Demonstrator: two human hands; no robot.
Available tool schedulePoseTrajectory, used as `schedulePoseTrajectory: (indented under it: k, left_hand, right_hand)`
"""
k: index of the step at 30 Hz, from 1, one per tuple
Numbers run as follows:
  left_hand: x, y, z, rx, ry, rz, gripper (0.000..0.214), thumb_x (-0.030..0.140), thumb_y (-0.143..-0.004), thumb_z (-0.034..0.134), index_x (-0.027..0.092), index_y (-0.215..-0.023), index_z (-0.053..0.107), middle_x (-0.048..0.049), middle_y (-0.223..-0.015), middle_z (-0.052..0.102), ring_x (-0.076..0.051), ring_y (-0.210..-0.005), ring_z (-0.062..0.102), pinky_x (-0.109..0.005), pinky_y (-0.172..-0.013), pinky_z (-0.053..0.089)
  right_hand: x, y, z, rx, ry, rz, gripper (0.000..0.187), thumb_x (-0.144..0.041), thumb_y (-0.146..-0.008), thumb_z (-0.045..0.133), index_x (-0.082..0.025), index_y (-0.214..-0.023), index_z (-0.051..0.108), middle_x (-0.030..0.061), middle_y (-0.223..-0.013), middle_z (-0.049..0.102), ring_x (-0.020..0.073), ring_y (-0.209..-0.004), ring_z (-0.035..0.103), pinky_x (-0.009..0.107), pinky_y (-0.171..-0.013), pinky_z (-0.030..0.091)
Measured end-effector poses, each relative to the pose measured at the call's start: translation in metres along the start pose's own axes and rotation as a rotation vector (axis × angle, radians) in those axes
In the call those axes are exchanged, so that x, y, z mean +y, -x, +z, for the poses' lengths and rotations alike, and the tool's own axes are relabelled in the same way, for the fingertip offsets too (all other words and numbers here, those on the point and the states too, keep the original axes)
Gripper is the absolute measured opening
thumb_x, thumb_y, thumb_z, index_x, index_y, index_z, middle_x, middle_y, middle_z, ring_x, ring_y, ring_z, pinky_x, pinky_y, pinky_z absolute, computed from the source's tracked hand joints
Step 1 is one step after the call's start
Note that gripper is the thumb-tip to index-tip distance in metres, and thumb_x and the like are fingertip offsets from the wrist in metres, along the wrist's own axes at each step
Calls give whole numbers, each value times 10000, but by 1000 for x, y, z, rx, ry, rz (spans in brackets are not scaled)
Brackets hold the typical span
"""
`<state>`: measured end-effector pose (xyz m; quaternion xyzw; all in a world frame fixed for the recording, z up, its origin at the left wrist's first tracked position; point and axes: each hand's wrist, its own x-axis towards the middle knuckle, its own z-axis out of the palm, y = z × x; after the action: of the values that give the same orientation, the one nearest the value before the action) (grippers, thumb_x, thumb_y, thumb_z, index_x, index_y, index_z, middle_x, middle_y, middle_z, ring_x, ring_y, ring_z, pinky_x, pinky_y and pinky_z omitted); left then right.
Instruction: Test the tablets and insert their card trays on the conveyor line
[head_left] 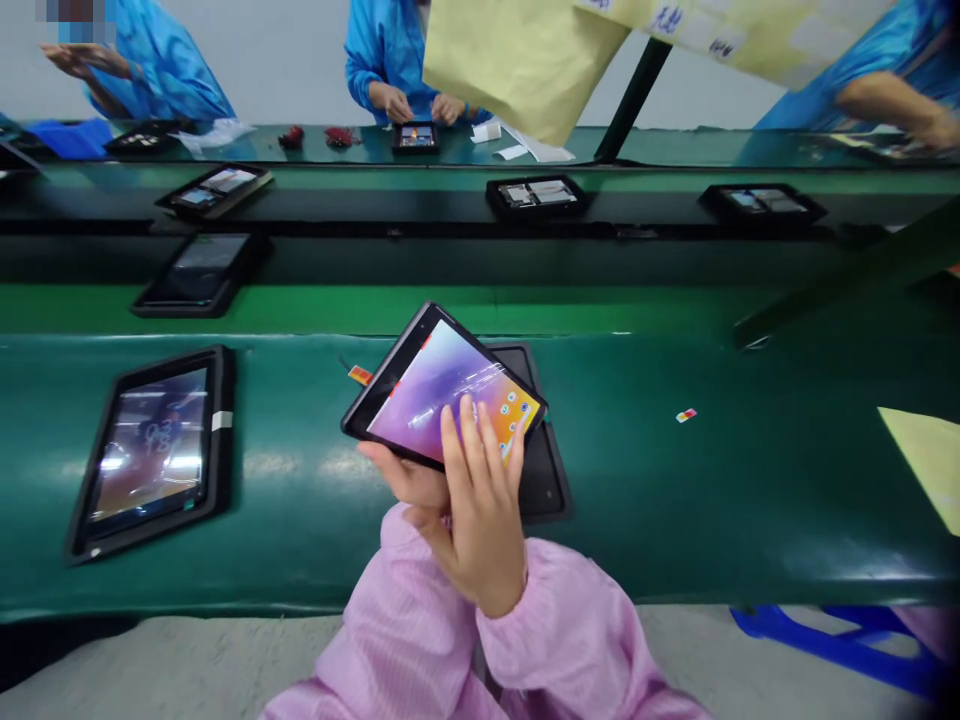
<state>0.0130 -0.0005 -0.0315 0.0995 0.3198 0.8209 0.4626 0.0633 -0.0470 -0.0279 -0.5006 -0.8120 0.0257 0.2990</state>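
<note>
A tablet point(420, 375) with a lit purple and orange home screen is tilted above the green bench. My left hand point(409, 482) grips its near edge from below, with most of the fingers hidden under it. Across the lower right of the screen lies my right hand point(484, 520), open, its fingers stretched out and touching the glass. Partly covered by the tablet, a black tray point(551, 480) rests on the bench. An orange tag point(360, 375) pokes out past the tablet's left side.
At left lies another lit tablet point(154, 440) in a black tray. A small sticker point(686, 415) and yellow paper point(926, 465) are to the right. Beyond, a dark belt point(390, 195) carries several devices. Co-workers in blue sleeves point(382, 50) sit opposite. A dark post point(847, 265) slants at right.
</note>
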Motion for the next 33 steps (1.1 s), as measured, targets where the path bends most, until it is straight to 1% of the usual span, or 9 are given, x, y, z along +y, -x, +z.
schedulePoseTrajectory:
  k: [3,5,11,15,19,23,26,29,33]
  left_hand:
    - [-1,-1,3,75,40,325,505,607,-943,285,344,-1010,710,106,-1302,616,-198,-1382,397,-267,-1094,398]
    - [-2,-2,5,65,35,380,455,562,-958,312,355,-1001,715,134,-1341,581,-180,-1405,357,-241,-1122,354]
    - [1,0,10,145,50,338,572,549,-976,183,292,-1169,657,60,-1415,525,-221,-1401,364,-291,-1130,356]
    - [0,0,11,57,29,274,683,687,-908,159,311,-1263,606,13,-1317,611,-276,-1332,458,-377,-1089,422]
    - [-3,-6,9,148,-81,329,707,691,-888,153,314,-1401,460,-10,-1317,605,-299,-1338,447,-452,-1082,426]
    - [-2,-10,4,292,-157,337,660,684,-860,173,432,-1452,322,18,-1346,572,-292,-1371,401,-459,-1040,458]
    - [-1,-10,1,202,-197,320,665,693,-873,204,410,-1470,289,3,-1338,576,-290,-1344,435,-439,-1018,471]
    - [-2,-11,1,103,-151,361,681,679,-906,229,295,-1449,378,-35,-1309,599,-266,-1283,503,-374,-1004,477]
    - [-4,-19,-4,-21,-147,241,698,716,-885,287,209,-1255,594,-75,-1147,678,-238,-1111,622,-322,-924,504]
  right_hand:
    - [-11,11,-4,-32,-9,-23,718,-562,-972,159,-83,-1487,303,130,-1552,306,290,-1457,232,532,-1186,31]
    - [-12,15,-10,-53,-8,-50,707,-564,-974,160,-99,-1478,332,115,-1542,332,274,-1456,241,511,-1191,22]
    - [3,5,-24,49,-154,-70,632,-526,-996,136,-173,-1336,534,80,-1416,525,239,-1365,422,540,-1196,41]
    - [14,-5,-13,164,-106,96,589,-479,-1000,199,-139,-1425,422,142,-1489,423,279,-1407,351,590,-1172,113]
    - [7,2,0,25,-50,122,663,-493,-980,259,-85,-1503,251,173,-1555,283,314,-1452,240,612,-1164,103]
    - [-10,22,1,-62,-18,90,726,-524,-960,313,-57,-1509,221,179,-1565,247,337,-1456,215,606,-1163,94]
    - [-14,35,-8,-85,-40,60,696,-525,-958,339,-76,-1488,289,172,-1553,284,330,-1440,264,596,-1166,80]
    - [0,34,-25,-27,-118,11,557,-474,-971,366,-127,-1399,444,147,-1456,465,292,-1365,412,586,-1174,91]
    - [42,-9,-61,195,-172,-98,323,-274,-944,476,-158,-1226,583,137,-1325,596,246,-1263,528,523,-1143,285]
